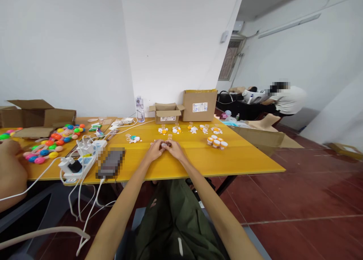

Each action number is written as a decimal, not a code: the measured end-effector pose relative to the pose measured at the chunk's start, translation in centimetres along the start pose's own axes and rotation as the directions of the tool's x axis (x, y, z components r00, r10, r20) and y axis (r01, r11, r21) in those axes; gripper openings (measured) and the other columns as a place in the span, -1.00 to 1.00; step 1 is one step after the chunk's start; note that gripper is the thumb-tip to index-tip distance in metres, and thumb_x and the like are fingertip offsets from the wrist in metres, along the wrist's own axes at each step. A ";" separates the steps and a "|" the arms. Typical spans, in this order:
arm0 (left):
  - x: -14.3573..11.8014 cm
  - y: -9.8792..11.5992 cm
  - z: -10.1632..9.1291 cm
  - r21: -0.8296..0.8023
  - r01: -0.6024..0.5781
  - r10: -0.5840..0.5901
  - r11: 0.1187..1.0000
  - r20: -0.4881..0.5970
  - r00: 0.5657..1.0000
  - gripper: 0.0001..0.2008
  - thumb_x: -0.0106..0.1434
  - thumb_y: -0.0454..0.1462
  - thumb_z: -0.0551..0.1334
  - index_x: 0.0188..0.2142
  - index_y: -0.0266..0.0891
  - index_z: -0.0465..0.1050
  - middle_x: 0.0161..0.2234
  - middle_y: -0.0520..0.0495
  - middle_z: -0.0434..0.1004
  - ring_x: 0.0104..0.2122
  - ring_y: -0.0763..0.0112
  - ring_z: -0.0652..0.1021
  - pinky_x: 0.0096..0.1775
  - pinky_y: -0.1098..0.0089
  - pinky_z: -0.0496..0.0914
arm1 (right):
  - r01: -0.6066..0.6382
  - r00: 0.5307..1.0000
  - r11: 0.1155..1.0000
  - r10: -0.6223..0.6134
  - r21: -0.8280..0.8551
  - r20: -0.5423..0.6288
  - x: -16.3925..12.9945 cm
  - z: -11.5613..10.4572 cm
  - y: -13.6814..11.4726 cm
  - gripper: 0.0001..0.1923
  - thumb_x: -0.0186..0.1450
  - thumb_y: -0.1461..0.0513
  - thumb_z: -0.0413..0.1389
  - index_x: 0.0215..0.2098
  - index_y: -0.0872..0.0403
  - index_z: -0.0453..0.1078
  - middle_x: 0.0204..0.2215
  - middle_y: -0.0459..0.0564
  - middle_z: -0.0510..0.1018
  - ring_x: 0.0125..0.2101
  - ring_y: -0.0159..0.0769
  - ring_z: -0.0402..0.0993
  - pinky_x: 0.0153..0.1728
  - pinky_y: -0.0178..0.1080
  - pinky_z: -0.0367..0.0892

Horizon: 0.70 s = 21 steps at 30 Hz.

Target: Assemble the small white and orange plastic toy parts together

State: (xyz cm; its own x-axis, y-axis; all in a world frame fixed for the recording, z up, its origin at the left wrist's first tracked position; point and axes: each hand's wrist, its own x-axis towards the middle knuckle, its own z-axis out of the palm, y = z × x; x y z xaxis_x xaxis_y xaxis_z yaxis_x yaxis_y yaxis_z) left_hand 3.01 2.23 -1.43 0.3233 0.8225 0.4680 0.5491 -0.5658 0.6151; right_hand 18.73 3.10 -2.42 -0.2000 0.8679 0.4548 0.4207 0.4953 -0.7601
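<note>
My left hand [154, 152] and my right hand [176, 150] meet above the yellow table. Their closed fingers hold a small round whitish piece [163, 145] between them; its exact kind is too small to make out. Just beyond the fingertips stands a small clear cup [169, 136]. Small heaps of white and orange parts [163, 130] lie in a row farther back, with clear cups among them. Left of my hands is another heap with white and teal round parts [135, 139]. A cluster of small orange-and-white capped containers [217, 142] stands to the right.
A power strip [85, 160] with tangled white cables and a phone [112, 162] lie at left. Cardboard boxes [199, 106] and a water bottle [140, 109] stand at the back. Colourful balls [56, 142] and another person's arm [11, 165] are far left. A person [287, 99] sits beyond.
</note>
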 end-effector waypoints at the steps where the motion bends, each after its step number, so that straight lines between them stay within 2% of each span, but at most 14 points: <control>1: 0.0 0.1 0.0 0.008 0.000 0.000 1.000 0.001 1.000 -0.77 0.16 -0.39 0.22 -0.18 -0.16 0.46 -0.20 -0.07 0.56 -0.14 0.22 0.54 -0.04 0.22 0.42 | 0.001 1.000 1.000 -0.001 -0.001 0.002 0.0 0.0 0.0 -0.91 0.19 0.23 0.18 -0.32 0.02 0.52 -0.36 -0.07 0.63 -0.34 -0.26 0.52 -0.27 -0.26 0.38; 8: -0.7 1.1 -0.5 0.115 -0.045 0.046 0.992 -0.002 0.999 -0.71 0.15 -0.42 0.21 -0.13 -0.14 0.45 -0.15 -0.09 0.55 -0.06 0.17 0.51 0.02 0.18 0.39 | -0.010 1.000 1.000 0.011 -0.022 0.013 0.0 -0.1 0.0 -0.92 0.19 0.23 0.17 -0.33 0.03 0.49 -0.38 -0.07 0.61 -0.34 -0.26 0.52 -0.26 -0.25 0.39; 11: -1.2 1.1 -1.0 0.204 -0.047 0.061 0.978 -0.059 0.996 -0.65 0.12 -0.45 0.19 -0.10 -0.13 0.44 -0.12 -0.11 0.54 -0.03 0.14 0.49 0.05 0.14 0.36 | 0.000 1.000 1.000 0.000 -0.020 0.013 0.0 0.0 0.2 -0.92 0.20 0.23 0.16 -0.33 0.03 0.48 -0.37 -0.07 0.60 -0.34 -0.27 0.51 -0.25 -0.24 0.38; 17: -1.2 -0.1 -2.4 0.355 0.071 0.006 0.932 -0.213 0.977 -0.67 0.09 -0.47 0.16 -0.17 -0.14 0.44 -0.15 -0.15 0.53 -0.05 0.08 0.49 0.02 0.13 0.37 | -0.019 1.000 0.999 0.018 -0.043 -0.009 0.0 0.1 0.0 -0.92 0.17 0.24 0.15 -0.34 0.03 0.46 -0.37 -0.07 0.59 -0.34 -0.26 0.50 -0.26 -0.24 0.39; 21: -1.1 -0.9 -3.0 0.393 0.143 -0.050 0.909 -0.238 0.970 -0.71 0.10 -0.44 0.17 -0.18 -0.16 0.44 -0.14 -0.17 0.53 -0.04 0.07 0.49 0.04 0.13 0.36 | -0.024 1.000 0.999 0.024 -0.038 -0.013 0.0 0.0 -0.4 -0.92 0.16 0.24 0.15 -0.35 0.03 0.46 -0.38 -0.07 0.59 -0.36 -0.27 0.50 -0.28 -0.24 0.39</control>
State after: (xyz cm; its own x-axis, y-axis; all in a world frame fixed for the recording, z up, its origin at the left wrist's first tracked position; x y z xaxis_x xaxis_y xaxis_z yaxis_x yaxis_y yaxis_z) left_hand -0.17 1.67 -0.54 0.1026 0.8120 0.5745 0.8477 -0.3736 0.3767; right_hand 18.54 2.87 -2.12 -0.1782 0.8787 0.4430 0.4588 0.4724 -0.7526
